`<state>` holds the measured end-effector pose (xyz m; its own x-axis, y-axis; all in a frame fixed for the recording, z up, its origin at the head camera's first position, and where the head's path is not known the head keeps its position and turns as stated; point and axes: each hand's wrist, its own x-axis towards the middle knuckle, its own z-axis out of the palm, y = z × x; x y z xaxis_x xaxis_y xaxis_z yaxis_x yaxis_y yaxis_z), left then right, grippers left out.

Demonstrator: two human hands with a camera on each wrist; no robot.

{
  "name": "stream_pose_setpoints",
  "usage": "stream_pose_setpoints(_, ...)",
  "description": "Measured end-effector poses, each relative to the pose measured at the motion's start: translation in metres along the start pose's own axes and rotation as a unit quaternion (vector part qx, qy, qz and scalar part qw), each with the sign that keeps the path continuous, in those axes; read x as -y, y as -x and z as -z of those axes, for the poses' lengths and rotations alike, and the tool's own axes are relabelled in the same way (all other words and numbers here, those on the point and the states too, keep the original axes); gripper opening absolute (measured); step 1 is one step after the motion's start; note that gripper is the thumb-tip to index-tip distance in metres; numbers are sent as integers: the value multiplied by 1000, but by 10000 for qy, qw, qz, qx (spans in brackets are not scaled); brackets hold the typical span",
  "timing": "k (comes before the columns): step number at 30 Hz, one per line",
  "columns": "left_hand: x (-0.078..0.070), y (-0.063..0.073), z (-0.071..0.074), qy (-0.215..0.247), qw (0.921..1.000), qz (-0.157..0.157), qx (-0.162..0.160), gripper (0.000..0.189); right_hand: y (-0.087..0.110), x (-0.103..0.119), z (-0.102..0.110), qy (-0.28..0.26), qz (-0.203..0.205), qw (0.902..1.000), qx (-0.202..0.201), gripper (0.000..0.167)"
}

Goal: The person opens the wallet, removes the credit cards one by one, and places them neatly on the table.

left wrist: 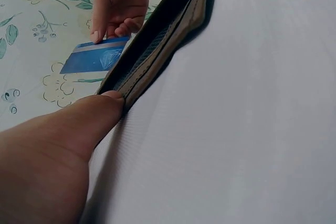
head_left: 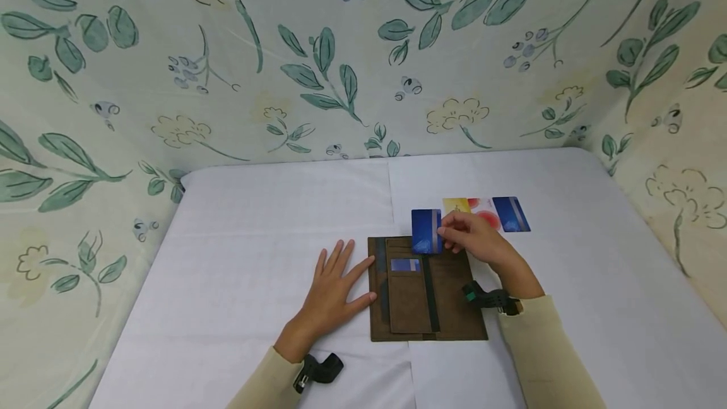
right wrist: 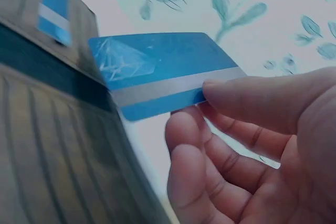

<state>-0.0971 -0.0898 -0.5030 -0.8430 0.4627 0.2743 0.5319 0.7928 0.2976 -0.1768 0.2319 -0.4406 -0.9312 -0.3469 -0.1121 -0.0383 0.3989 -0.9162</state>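
A brown wallet (head_left: 409,302) lies opened out on the white table, with a blue card (head_left: 405,265) tucked in one of its left slots. My right hand (head_left: 474,238) pinches another blue card (head_left: 426,231) by its edge, thumb on top, over the wallet's upper edge. In the right wrist view this card (right wrist: 152,72) shows a pale stripe, and the wallet's row of slots (right wrist: 37,145) is beside it. My left hand (head_left: 332,292) lies with fingers spread, thumb and forefinger touching the wallet's left edge. The left wrist view shows that thumb (left wrist: 107,106) against the wallet's edge.
Behind my right hand a yellow card (head_left: 456,204), a white-and-red card (head_left: 485,213) and a blue card (head_left: 511,214) lie in a row on the table. White cloth (head_left: 255,226) covers the table. Flower-patterned fabric (head_left: 341,68) hangs behind and at both sides.
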Motion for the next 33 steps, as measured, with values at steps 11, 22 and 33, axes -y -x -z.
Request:
stream_pose_setpoints(11,0,0,0,89,9999,74,19,64,19,-7,43,584,-551,9965,-249,27)
stream_pose_setpoints(22,-1,-1,1,153,9998,86,71,64,36,-23,70,1137,-1042,9880,-90,34)
stream_pose_setpoints(33,-2,-1,2,166,9996,128,169,64,45,-29,81,1161,-1409,9831,158,33)
